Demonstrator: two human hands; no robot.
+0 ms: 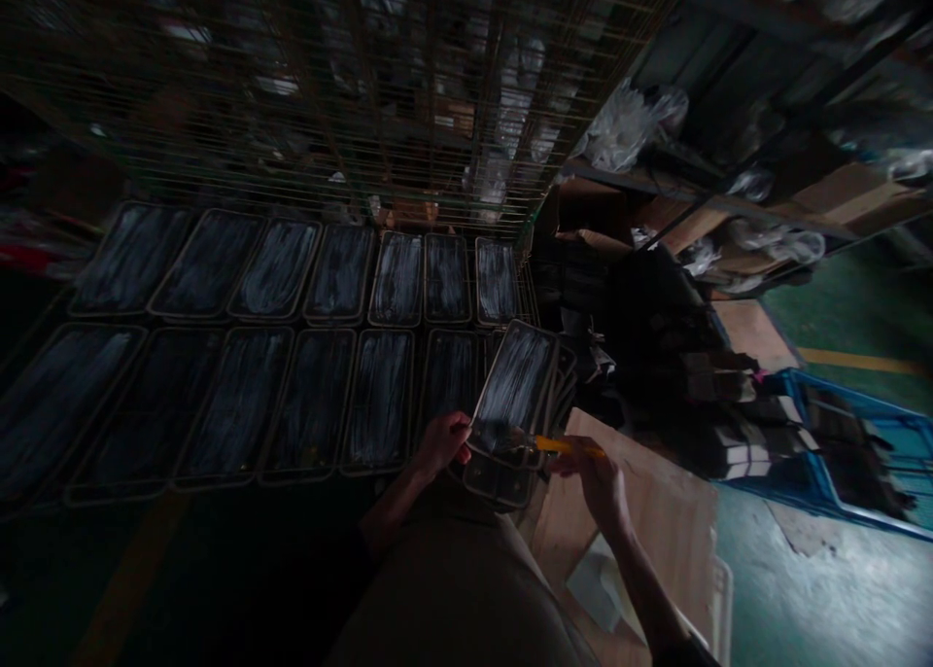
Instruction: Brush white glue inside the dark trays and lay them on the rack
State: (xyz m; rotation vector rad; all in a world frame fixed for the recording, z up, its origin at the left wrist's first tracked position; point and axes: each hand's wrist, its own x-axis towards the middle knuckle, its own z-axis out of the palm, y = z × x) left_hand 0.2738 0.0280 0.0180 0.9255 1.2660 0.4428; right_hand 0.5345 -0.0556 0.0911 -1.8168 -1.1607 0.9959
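My left hand (444,441) is closed on the near left corner of a dark rectangular tray-like panel (516,380) with a pale rim. Whitish streaks run along the panel's surface. My right hand (596,474) grips the yellow handle of a brush (561,445), whose dark bristle end lies over the panel's near part. Whether the bristles press on it is too dim to tell. Under this panel lie more of the same kind, one dark panel (497,482) showing at the near side.
Two rows of similar streaked panels (379,395) extend leftward. Behind them stands a wire mesh cage (350,113). To my right are a wooden board (641,482), a blue crate (802,473) with dark items, and shelves with plastic bags (627,127) and cardboard boxes (849,200).
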